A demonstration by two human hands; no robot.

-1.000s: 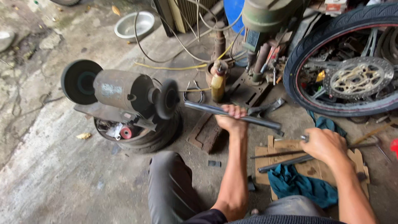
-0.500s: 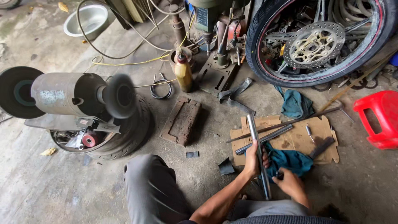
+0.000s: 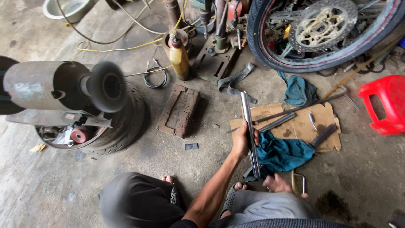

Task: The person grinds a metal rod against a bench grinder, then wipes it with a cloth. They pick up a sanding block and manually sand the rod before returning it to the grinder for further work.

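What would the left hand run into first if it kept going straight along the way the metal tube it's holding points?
Going up along the shiny metal tube, the left hand would probably first meet the grey strap lying beyond the tube's tip, then the drill stand base. Depth is unclear, since the tube may be raised above the floor.

I see a stained concrete floor (image 3: 50, 190) carrying everything: a flat cardboard sheet (image 3: 327, 122) right of centre, a red plastic stool (image 3: 382, 105) at the right edge, a worn wooden block (image 3: 179, 110) mid-frame, and a motorcycle wheel (image 3: 325, 33) upper right.
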